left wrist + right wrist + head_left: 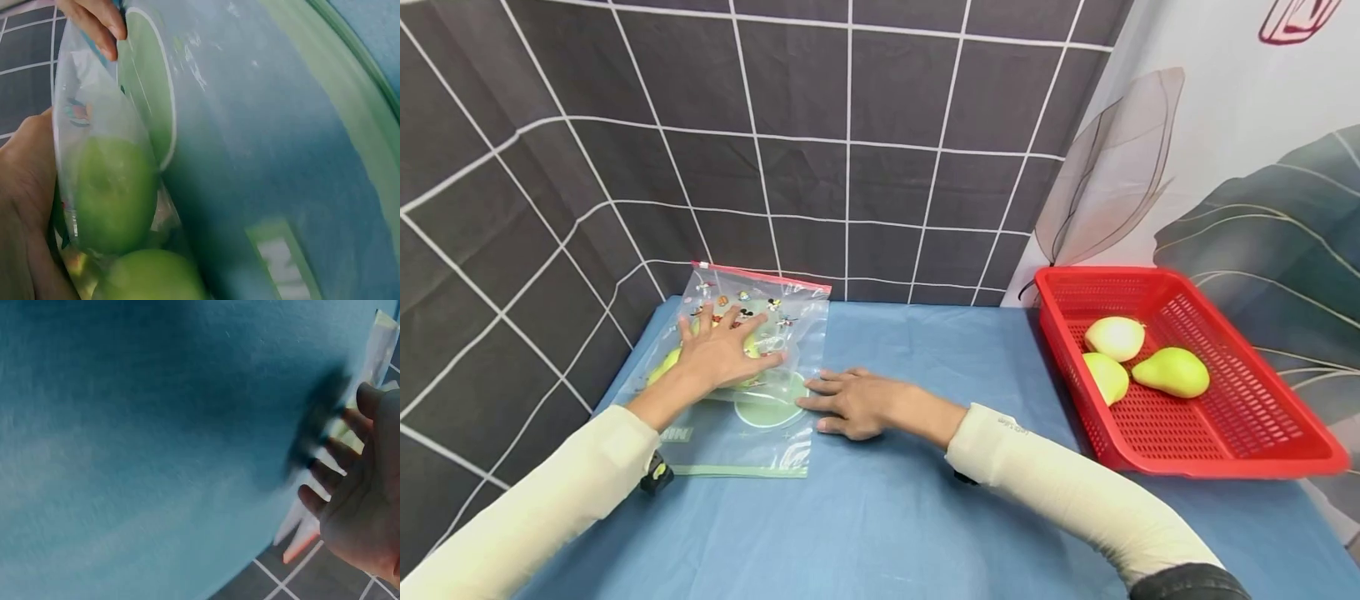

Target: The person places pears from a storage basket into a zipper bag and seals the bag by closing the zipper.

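My left hand (718, 354) lies with spread fingers on a clear zip bag (805, 312) that has a red top strip and small cartoon prints. Inside that bag are green fruits (115, 194), partly hidden by the hand and blurred by the plastic. Beneath it lies a second clear bag (730, 446) with a green edge strip and a pale green circle. At the right border of the bags is my right hand (857, 404), palm down with extended fingers, its fingertips right at the plastic. Neither hand grips anything.
To the right, a red basket (1232, 462) holds a few yellow-green pears (1172, 372). A blue cloth (917, 508) covers the table. Dark grid-patterned fabric (895, 100) hangs along the back and left, with a white leaf-printed curtain (1217, 50) behind the basket.
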### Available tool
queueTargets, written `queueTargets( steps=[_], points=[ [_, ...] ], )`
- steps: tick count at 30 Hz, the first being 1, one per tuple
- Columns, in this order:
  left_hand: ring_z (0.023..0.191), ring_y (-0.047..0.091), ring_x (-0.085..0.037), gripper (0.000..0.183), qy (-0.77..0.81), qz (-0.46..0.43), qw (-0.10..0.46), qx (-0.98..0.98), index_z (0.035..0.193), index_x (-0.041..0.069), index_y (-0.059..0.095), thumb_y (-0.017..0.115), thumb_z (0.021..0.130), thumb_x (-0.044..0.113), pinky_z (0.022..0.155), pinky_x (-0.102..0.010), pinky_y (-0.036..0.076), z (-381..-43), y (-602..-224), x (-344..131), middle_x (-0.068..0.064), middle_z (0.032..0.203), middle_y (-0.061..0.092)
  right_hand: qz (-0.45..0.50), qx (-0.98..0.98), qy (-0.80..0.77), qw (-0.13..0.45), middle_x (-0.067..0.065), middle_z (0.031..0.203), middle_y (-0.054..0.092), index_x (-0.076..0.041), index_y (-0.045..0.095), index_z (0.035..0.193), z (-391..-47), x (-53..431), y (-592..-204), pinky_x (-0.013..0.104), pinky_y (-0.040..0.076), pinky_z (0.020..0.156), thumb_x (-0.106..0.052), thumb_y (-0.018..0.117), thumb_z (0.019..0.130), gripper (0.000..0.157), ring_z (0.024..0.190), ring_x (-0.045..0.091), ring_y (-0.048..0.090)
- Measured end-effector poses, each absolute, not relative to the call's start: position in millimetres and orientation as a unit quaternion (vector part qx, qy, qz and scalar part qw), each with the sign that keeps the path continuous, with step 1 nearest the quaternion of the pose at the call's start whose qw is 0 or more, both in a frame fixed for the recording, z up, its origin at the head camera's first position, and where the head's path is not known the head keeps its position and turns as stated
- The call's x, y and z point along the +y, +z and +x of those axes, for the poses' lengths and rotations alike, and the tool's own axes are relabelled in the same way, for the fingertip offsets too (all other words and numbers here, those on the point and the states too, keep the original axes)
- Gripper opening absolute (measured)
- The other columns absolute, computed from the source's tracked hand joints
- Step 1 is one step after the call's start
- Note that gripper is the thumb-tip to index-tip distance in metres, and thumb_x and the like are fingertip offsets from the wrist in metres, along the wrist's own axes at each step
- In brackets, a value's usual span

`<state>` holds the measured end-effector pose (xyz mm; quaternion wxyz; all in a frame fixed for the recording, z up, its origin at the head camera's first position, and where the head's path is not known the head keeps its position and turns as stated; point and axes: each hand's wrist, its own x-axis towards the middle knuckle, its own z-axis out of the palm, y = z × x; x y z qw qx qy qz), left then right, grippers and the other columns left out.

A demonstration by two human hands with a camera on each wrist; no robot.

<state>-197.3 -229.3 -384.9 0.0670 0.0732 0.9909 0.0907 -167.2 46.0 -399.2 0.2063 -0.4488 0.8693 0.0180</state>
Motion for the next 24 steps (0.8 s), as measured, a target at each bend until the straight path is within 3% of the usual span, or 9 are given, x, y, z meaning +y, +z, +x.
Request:
queueTargets(
  steps=[15,24],
  points=[
    [0.170,-0.001,-0.068,0.105,0.092,0.068,0.062,0.991,0.176,0.023,0.040,0.061,0.095,0.087,0.127,-0.097,-0.004,-187.3,-382.3,-240.4,-0.033,0.184,0.019,-0.414,0.890,0.047,0.185,-0.002,0.188,0.032,-0.037,0.038,0.177,-143.4,90.8,-389.4,0.050,0.025,0.146,-0.048,0.047,0.120,0.058,0.177,0.030,0.027],
    [0.169,0.000,-0.067,0.105,0.098,0.065,0.065,0.991,0.175,0.022,0.041,0.065,0.094,0.085,0.127,-0.097,-0.004,-183.4,-382.3,-250.4,-0.033,0.184,0.021,-0.394,0.900,0.032,0.185,0.003,0.184,0.040,-0.034,0.045,0.174,-131.4,134.7,-384.5,0.057,0.028,0.144,-0.045,0.055,0.118,0.058,0.175,0.038,0.030]
  ],
)
